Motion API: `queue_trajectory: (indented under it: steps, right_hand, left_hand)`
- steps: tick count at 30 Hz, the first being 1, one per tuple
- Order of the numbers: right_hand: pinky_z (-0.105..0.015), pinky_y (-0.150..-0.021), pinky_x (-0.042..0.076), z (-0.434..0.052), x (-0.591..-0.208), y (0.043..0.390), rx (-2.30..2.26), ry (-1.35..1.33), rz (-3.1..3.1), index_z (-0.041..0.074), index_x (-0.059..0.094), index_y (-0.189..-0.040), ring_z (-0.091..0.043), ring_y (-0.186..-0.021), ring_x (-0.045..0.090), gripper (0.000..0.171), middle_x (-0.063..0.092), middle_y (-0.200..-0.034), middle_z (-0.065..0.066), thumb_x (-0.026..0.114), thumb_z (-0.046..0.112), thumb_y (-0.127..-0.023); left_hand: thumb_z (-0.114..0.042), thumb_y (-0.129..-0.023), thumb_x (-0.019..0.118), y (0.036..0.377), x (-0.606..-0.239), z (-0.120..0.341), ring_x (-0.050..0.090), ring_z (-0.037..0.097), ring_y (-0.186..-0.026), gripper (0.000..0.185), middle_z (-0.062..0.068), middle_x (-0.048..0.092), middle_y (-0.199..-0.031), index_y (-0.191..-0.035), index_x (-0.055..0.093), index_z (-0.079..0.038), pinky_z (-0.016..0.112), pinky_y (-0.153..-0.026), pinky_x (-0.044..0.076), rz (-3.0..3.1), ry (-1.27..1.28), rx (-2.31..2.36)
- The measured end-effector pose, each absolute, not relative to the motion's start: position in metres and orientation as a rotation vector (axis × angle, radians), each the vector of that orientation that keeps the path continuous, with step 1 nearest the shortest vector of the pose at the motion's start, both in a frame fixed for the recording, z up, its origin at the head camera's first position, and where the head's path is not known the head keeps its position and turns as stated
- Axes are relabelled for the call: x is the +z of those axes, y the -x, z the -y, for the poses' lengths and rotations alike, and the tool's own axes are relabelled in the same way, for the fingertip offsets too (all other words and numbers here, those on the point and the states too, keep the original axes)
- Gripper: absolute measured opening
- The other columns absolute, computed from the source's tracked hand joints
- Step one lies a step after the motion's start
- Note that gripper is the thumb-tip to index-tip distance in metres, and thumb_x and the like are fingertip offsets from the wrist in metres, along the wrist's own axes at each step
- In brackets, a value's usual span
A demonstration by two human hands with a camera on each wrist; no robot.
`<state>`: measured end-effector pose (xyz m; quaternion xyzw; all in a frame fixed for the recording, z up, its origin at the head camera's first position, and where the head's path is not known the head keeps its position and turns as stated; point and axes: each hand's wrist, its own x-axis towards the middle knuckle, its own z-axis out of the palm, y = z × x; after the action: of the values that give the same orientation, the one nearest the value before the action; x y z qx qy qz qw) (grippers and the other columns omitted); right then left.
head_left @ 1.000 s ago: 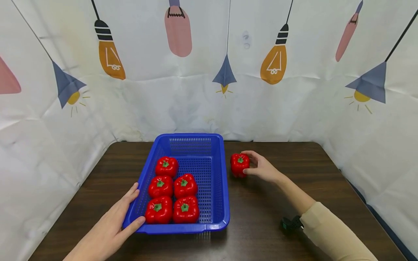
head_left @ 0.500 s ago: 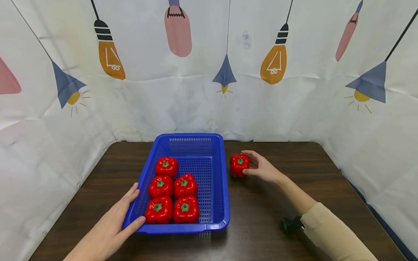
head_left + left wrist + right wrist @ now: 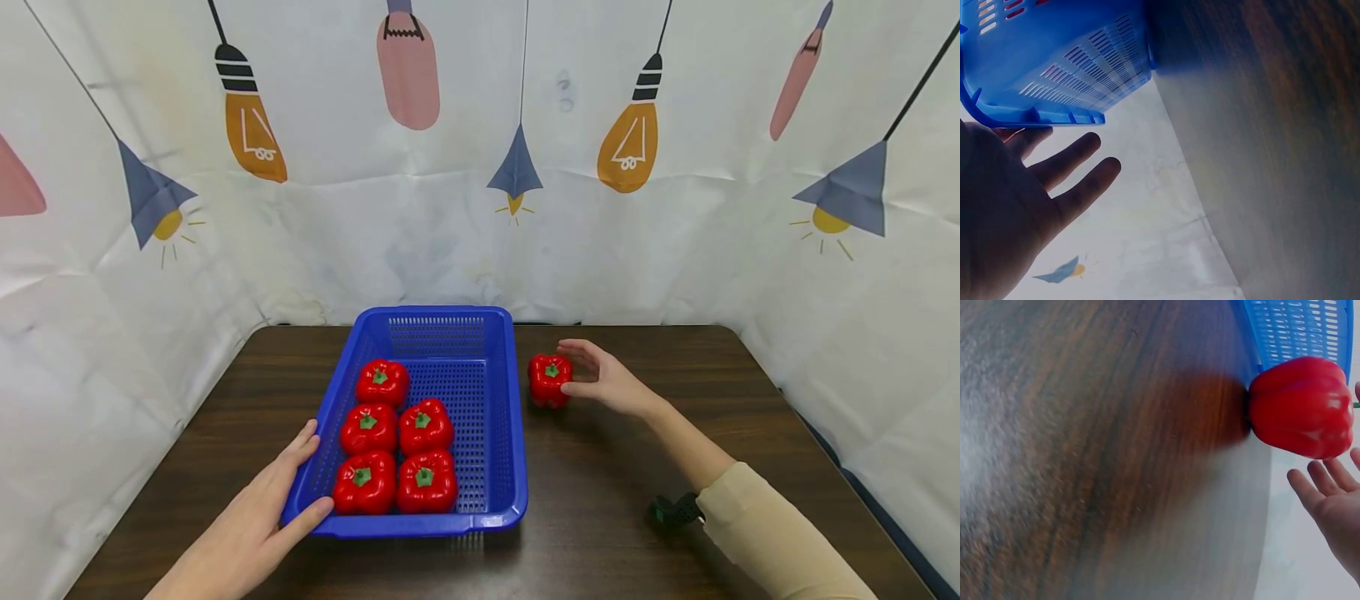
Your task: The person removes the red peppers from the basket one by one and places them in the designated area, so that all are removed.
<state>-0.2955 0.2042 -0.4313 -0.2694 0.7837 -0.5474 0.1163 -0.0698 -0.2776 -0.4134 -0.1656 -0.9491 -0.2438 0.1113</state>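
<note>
Outside the basket's right wall, a red bell pepper [image 3: 550,381] stands upright on the table, its green stem on top. My right hand [image 3: 611,383] is just right of it, fingers spread and relaxed, with the thumb tip close to its side. In the right wrist view, fingers [image 3: 1325,487] lie apart beside the bell pepper [image 3: 1304,407]; whether one tip still touches is hard to tell. My left hand [image 3: 251,512] rests on the near left corner of the blue basket [image 3: 521,467], fingers mostly straight along the rim [image 3: 1047,124] and thumb over the front edge.
Several red bell peppers [image 3: 425,482] stand in the basket's left and middle part, stems up. Bare mesh floor shows at its right and back. A black strap-like device [image 3: 675,510] is at the right wrist. Printed cloth [image 3: 450,242] walls surround the dark wooden table [image 3: 600,517].
My right hand has loosened from the bell pepper and drawn slightly right and up, its fingers wider apart. The bell pepper stays nearly in place. My left hand and the basket have not moved.
</note>
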Motion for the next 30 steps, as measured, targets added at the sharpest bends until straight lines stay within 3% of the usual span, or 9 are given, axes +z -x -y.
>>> queue_trajectory:
  steps: [18,30]
  right_hand:
    - [-0.06,-0.113,0.034,-0.201,-0.402,0.294,-1.507,0.926,-2.405,0.008,0.04,-0.153,-0.04,-0.145,0.037,0.07,0.042,-0.157,-0.013,0.077,0.011,-0.093]
    - [-0.054,-0.114,0.036,-0.19,-0.38,0.29,-1.501,0.999,-2.406,0.013,0.043,-0.153,-0.029,-0.144,0.041,0.068,0.046,-0.154,-0.006,0.077,0.012,-0.094]
  left_hand:
    - [-0.036,-0.098,0.07,0.07,-0.414,0.277,0.038,0.041,-0.143,0.079,0.007,0.024,-0.168,-0.161,0.031,-0.008,0.0,-0.104,0.011,2.806,0.477,-0.74]
    - [-0.036,-0.098,0.069,0.069,-0.415,0.277,0.035,0.041,-0.145,0.083,0.008,0.022,-0.169,-0.164,0.024,-0.013,0.0,-0.105,0.009,2.812,0.477,-0.742]
